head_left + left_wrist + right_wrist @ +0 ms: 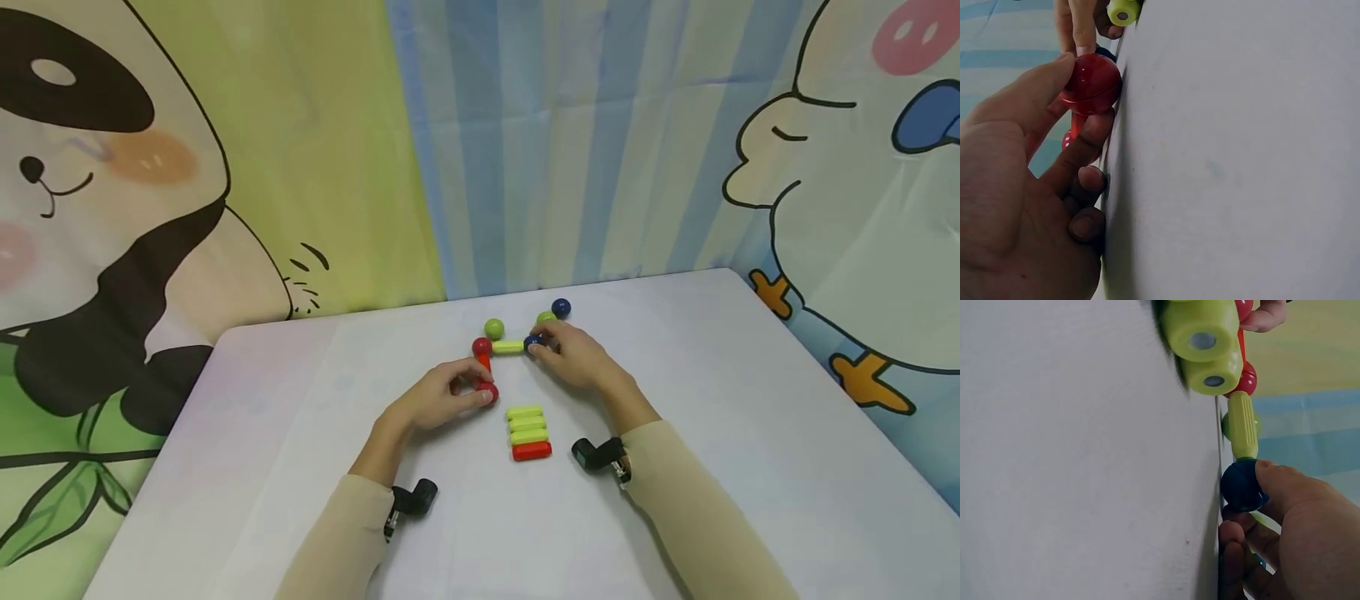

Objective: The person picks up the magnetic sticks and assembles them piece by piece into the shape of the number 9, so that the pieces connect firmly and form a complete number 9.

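My left hand [444, 395] pinches a red ball [1093, 84] between thumb and fingers, low at the tabletop. From that ball a red rod [484, 362] runs back to a second red ball [482, 347]. A yellow-green rod [508, 347] joins this second ball to a dark blue ball [1242, 485]. My right hand [576, 357] pinches the blue ball, thumb on one side and fingertips on the other. Balls and rods form an L-shaped chain lying on the table.
Nearer me lies a row of several yellow-green rods [527, 423] with a red rod [532, 451] at its front. Behind the chain sit a green ball [494, 328], another green ball [546, 317] and a dark blue ball [561, 308]. A patterned curtain [525, 150] hangs behind the white table [262, 467].
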`<act>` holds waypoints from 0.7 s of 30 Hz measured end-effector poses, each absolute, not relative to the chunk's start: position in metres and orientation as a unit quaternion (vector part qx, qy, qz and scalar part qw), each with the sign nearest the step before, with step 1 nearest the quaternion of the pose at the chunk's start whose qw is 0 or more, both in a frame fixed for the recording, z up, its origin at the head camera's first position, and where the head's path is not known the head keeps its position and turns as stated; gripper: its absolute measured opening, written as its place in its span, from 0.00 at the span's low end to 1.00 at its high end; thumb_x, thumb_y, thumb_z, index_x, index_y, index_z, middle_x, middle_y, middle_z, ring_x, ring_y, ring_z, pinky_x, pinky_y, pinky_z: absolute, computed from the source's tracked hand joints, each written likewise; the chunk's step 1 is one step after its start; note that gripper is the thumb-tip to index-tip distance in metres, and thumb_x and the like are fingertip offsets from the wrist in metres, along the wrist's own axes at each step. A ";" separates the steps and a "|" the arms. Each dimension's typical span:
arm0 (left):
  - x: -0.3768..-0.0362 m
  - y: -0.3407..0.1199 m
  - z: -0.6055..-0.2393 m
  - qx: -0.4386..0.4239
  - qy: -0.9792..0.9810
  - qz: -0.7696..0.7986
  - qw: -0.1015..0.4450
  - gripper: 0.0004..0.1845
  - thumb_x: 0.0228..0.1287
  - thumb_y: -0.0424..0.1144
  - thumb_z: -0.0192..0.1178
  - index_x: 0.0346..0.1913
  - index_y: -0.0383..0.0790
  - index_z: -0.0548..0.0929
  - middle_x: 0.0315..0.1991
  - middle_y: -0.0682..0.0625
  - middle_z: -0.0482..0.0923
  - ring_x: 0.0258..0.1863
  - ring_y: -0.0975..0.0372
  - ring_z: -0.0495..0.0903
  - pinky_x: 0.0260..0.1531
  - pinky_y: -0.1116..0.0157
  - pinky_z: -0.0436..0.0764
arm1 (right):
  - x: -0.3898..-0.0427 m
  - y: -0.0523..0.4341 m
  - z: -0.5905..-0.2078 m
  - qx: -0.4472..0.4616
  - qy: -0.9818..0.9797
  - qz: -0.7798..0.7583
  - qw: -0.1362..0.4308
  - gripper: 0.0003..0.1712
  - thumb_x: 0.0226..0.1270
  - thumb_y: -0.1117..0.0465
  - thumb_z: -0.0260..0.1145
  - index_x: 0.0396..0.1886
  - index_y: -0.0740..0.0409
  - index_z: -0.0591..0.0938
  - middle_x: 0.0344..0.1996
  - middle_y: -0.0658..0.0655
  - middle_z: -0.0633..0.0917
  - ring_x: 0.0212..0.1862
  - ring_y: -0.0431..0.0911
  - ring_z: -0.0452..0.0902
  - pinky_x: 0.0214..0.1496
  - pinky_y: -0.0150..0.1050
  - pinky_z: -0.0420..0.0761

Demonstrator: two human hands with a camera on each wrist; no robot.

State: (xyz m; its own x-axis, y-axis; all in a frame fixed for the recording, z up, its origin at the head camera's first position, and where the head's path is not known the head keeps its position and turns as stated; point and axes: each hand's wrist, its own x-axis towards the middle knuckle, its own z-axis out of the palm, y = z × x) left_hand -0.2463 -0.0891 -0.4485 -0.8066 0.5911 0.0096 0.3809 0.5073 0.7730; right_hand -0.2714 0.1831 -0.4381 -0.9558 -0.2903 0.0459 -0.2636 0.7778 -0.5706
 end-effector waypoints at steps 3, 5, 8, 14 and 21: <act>-0.249 -0.089 -0.446 0.286 0.854 0.413 0.132 0.12 0.60 0.54 0.62 0.45 0.61 0.78 0.41 0.60 0.76 0.44 0.60 0.72 0.45 0.61 0.71 | -0.274 0.183 -0.433 -0.145 0.945 -0.292 0.020 0.20 0.69 0.46 0.56 0.56 0.49 0.76 0.44 0.52 0.79 0.44 0.48 0.74 0.49 0.47 0.73; -0.250 -0.089 -0.446 0.289 0.851 0.417 0.134 0.11 0.60 0.53 0.62 0.45 0.60 0.78 0.41 0.59 0.76 0.44 0.60 0.71 0.45 0.60 0.71 | -0.275 0.183 -0.433 -0.150 0.948 -0.282 0.021 0.21 0.70 0.46 0.55 0.57 0.49 0.76 0.47 0.53 0.79 0.47 0.49 0.74 0.52 0.49 0.72; -0.252 -0.089 -0.446 0.293 0.847 0.421 0.137 0.10 0.60 0.51 0.63 0.44 0.59 0.79 0.40 0.58 0.75 0.43 0.59 0.71 0.44 0.60 0.70 | -0.276 0.182 -0.433 -0.163 0.949 -0.269 0.021 0.21 0.71 0.47 0.54 0.57 0.50 0.77 0.50 0.54 0.79 0.51 0.50 0.74 0.55 0.51 0.71; -0.254 -0.090 -0.450 0.299 0.839 0.432 0.143 0.12 0.61 0.47 0.63 0.46 0.52 0.79 0.40 0.54 0.75 0.42 0.57 0.70 0.42 0.58 0.69 | -0.275 0.181 -0.432 -0.181 0.950 -0.254 0.001 0.20 0.70 0.49 0.55 0.56 0.52 0.79 0.45 0.53 0.80 0.45 0.48 0.74 0.53 0.49 0.72; -0.252 -0.095 -0.452 0.295 0.840 0.434 0.137 0.12 0.60 0.48 0.64 0.46 0.54 0.79 0.40 0.56 0.76 0.42 0.60 0.71 0.44 0.59 0.70 | -0.267 0.182 -0.420 -0.151 0.953 -0.256 -0.049 0.24 0.66 0.46 0.61 0.55 0.55 0.79 0.36 0.52 0.83 0.32 0.45 0.75 0.34 0.40 0.75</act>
State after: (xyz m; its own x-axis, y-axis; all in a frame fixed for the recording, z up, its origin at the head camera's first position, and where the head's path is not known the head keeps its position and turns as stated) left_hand -0.2519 -0.0945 -0.4519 -0.7886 0.6144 0.0254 0.3764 0.4497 0.8100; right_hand -0.2668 0.1815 -0.4204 -0.9496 -0.2626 0.1714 -0.3131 0.8230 -0.4739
